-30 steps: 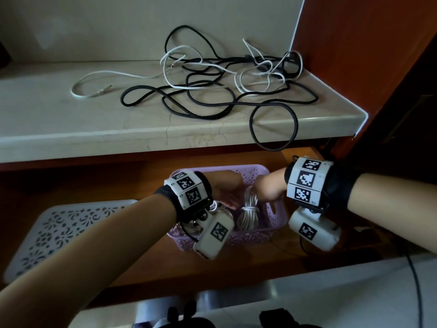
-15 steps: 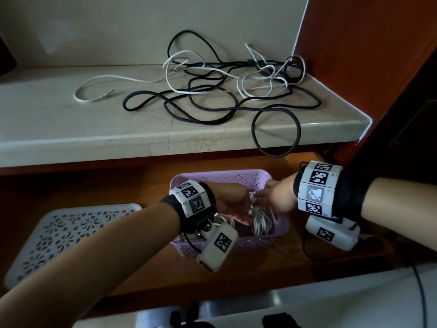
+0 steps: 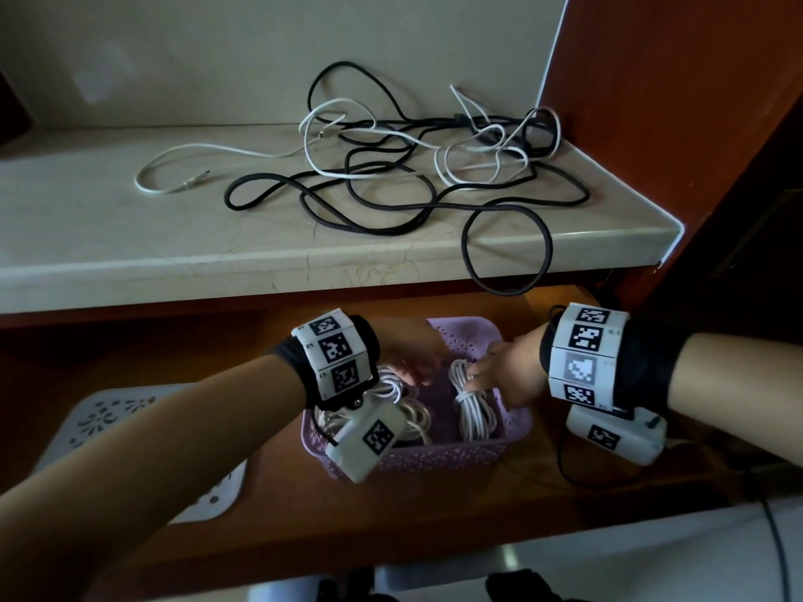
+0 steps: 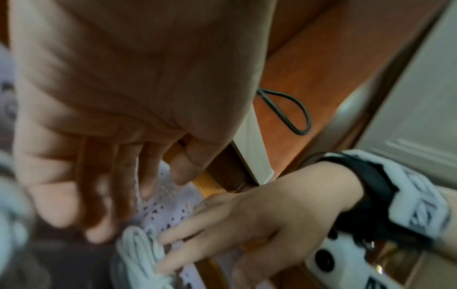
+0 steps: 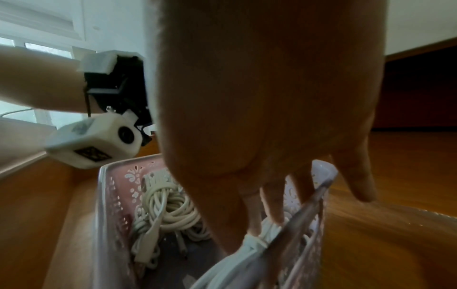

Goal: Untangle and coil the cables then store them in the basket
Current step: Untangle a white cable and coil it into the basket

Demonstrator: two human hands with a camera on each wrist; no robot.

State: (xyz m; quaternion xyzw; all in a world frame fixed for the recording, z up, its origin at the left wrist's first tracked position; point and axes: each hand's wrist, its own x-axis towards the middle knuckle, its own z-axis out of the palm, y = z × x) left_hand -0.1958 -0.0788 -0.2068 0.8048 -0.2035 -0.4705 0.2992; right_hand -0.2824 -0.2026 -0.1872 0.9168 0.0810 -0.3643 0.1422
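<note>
A purple perforated basket (image 3: 434, 460) stands on the wooden lower shelf. A bundled white cable coil (image 3: 473, 410) lies along its right side, and another white coil (image 3: 413, 412) lies at its left. My right hand (image 3: 499, 367) reaches in with straight fingers (image 4: 197, 230) pressing on the bundled coil (image 4: 138, 254). My left hand (image 3: 413, 362) hovers over the basket's middle, its fingers (image 4: 111, 195) relaxed and holding nothing. In the right wrist view my fingertips (image 5: 272, 205) touch the coil (image 5: 254, 244) just inside the basket rim (image 5: 101, 195). Tangled black cable (image 3: 391, 228) and white cable (image 3: 347, 171) lie on the marble shelf above.
A black loop (image 3: 506, 249) hangs over the front edge of the marble shelf (image 3: 130, 236), just above the basket. A white perforated lid (image 3: 108, 419) lies on the wooden shelf to the left. A red-brown wall panel (image 3: 652, 123) closes the right side.
The bundled coil went from upright between both hands to lying along the basket's right side. My left hand came off it; my right hand followed it down.
</note>
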